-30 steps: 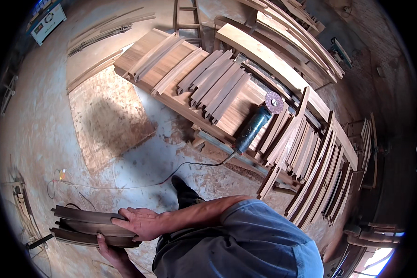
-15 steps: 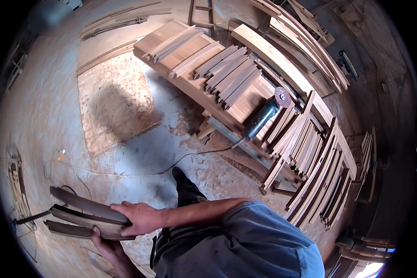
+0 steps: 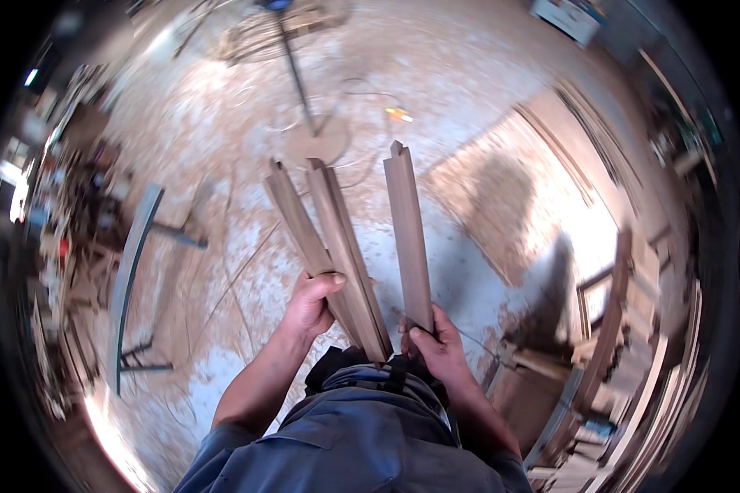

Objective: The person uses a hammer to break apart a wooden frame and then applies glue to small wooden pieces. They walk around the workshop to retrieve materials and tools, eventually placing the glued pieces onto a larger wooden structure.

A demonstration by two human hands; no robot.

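My left hand (image 3: 311, 302) is closed round two brown wooden strips, the outer strip (image 3: 292, 215) and the inner strip (image 3: 343, 238). They cross near my fingers and spread apart toward their far ends. My right hand (image 3: 437, 341) grips the lower end of a single wooden strip (image 3: 407, 234), which has a narrow tongue cut at its far end. This strip stands apart from the other two, pointing away from me. The lower end of the inner strip is close to my waist.
Ahead stands a thin pole on a round base (image 3: 325, 141). A speckled board (image 3: 469, 193) lies on the floor to the right. The workbench with stacked wood (image 3: 604, 353) is at the lower right. A long bluish rail on legs (image 3: 130, 287) stands left, before cluttered material (image 3: 82, 263).
My view has swung left, so the workbench now sits at the right rim. The strips were bunched between both hands; now the right hand holds one apart while the left keeps two.
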